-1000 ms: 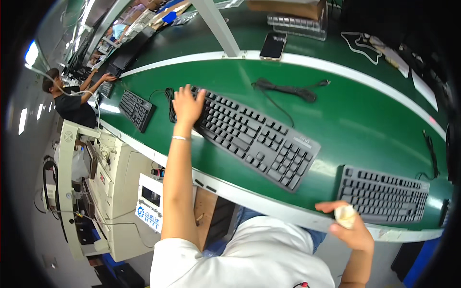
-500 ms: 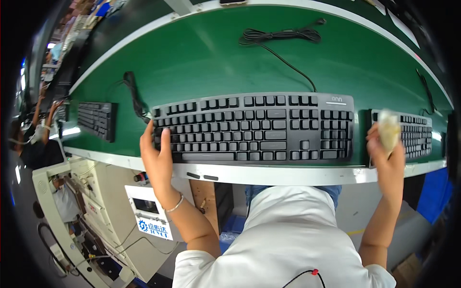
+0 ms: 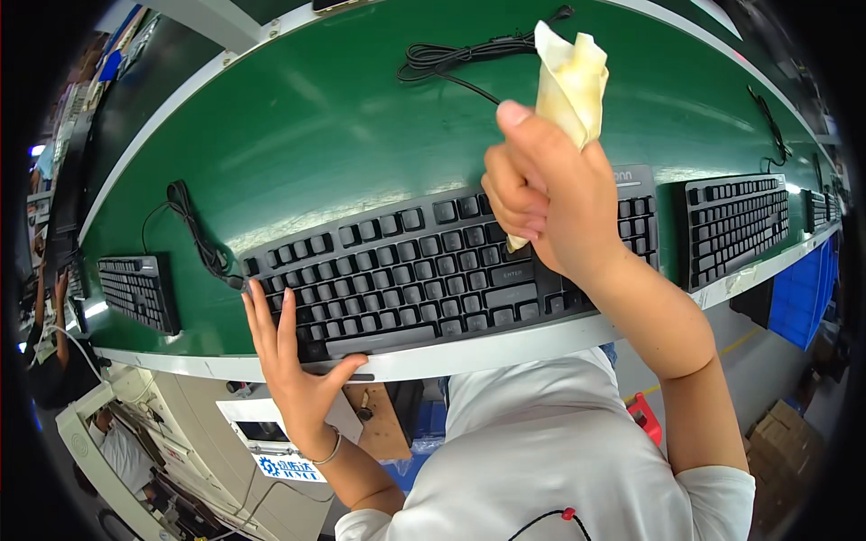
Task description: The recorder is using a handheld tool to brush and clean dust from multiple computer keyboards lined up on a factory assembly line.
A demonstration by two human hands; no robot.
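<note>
A black keyboard [image 3: 397, 281] lies slightly tilted on the green bench mat, its front along the white bench edge. My left hand [image 3: 293, 379] is open at its left end, fingers spread over the corner keys and thumb out along the front edge. Above the keyboard's right half, my right hand [image 3: 555, 185] is closed round a rolled, pale yellow cloth [image 3: 575, 86]. One loose end of the cloth sticks up past the fist, while a small tip shows below it near the keys. The right hand and forearm hide part of the keyboard.
More keyboards lie on the left [image 3: 137, 293] and right [image 3: 735, 225]. A bundled black cable [image 3: 469, 54] rests behind the main keyboard, and another cable [image 3: 194, 230] lies on the left. A white bench edge [image 3: 469, 356] runs along the front. Another person's arms [image 3: 59, 311] show far left.
My right hand has swung left with the cloth, from beside the right keyboard to above the middle one. My left thumb has spread toward the front edge. The view has shifted.
</note>
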